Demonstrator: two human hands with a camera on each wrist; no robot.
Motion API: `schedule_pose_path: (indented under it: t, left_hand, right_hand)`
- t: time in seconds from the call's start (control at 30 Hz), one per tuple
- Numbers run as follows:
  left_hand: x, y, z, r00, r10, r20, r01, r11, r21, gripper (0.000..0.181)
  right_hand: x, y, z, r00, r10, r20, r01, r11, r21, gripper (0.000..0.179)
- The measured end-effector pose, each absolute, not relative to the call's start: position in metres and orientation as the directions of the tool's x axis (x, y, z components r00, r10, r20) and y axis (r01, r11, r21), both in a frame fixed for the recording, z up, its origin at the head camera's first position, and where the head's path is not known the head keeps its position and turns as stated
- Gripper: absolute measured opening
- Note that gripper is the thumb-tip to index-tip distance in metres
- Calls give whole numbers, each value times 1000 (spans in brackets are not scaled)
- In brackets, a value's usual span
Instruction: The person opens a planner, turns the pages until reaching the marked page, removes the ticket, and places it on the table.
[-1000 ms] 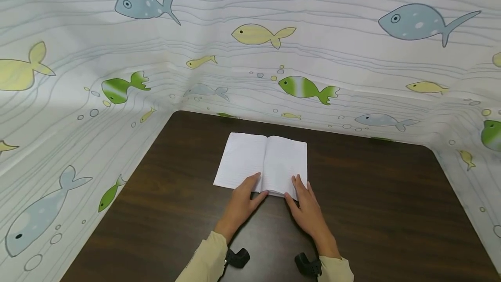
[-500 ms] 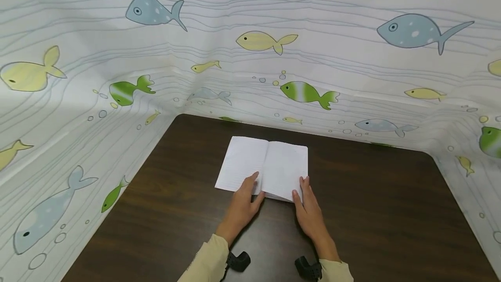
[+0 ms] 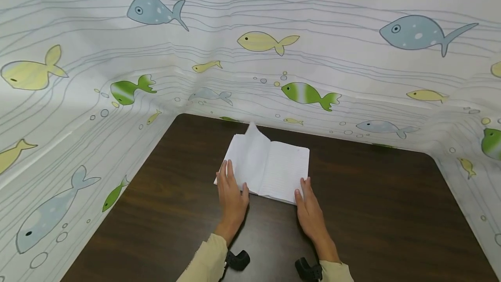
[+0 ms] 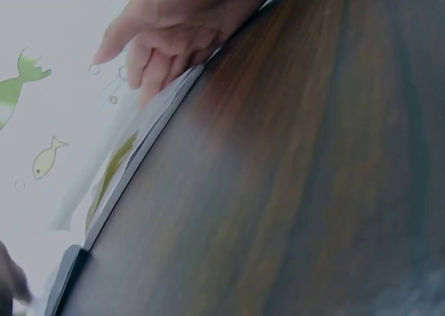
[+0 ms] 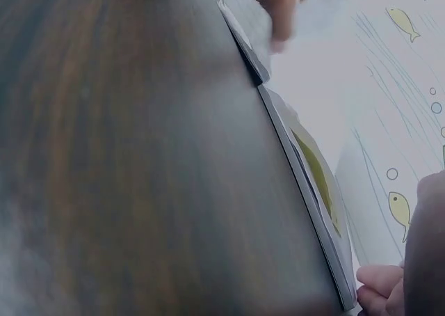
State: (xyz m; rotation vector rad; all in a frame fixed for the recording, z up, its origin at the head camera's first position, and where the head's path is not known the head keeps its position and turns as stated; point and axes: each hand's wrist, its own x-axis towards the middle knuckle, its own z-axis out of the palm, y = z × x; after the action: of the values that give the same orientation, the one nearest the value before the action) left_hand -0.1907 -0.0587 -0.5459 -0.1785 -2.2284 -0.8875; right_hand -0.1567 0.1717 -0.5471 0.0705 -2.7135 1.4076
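An open notebook [image 3: 287,166] with lined white pages lies on the dark table. One page [image 3: 254,142] stands partly raised over its left half, its top corner bent upward. My left hand [image 3: 232,197] rests at the lower left of the notebook, fingers extended over the left side and thumb apart. At the lower right corner, my right hand [image 3: 310,212] touches the edge with its fingers and thumb nearly straight. Both wrist views show the notebook edge-on, with a yellow-green patch [image 5: 316,177] under the arched pages; there my left hand [image 4: 167,24] lies over the far end.
The dark wooden table [image 3: 372,208] extends around the notebook on all sides. A white curtain [image 3: 219,12] printed with fish stands along its back and sides. Black wrist devices [image 3: 238,260] sit on both forearms beside beige sleeves.
My left hand has moved leftward from near the spine to the left page. A page has swung over from the right side, exposing a lined right page. My right hand has shifted slightly outward.
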Motion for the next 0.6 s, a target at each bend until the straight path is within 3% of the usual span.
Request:
schedule_pose_path:
  t: [0.13,0.27,0.33,0.43,0.6]
  left_hand:
    - [-192,-63,-546,-744,-75,664,333,820,465,97]
    - [-191,-62,-548,-763,111,637,478,760,441,71]
    - [-190,-61,-549,-767,254,589,556,721,414,57]
    - [-186,-59,-551,-770,449,453,618,700,358,51]
    - [-183,-58,-550,-789,531,311,613,716,333,54]
  right_hand:
    - [-158,171,-547,-996,-3,92,-76,586,-807,70]
    - [-159,171,-546,-995,2,100,-79,589,-804,69]
    - [-159,171,-546,-995,7,104,-81,580,-811,69]
    - [-159,172,-546,-994,14,109,-83,556,-827,71]
    - [-158,173,-548,-990,24,136,-102,536,-838,72]
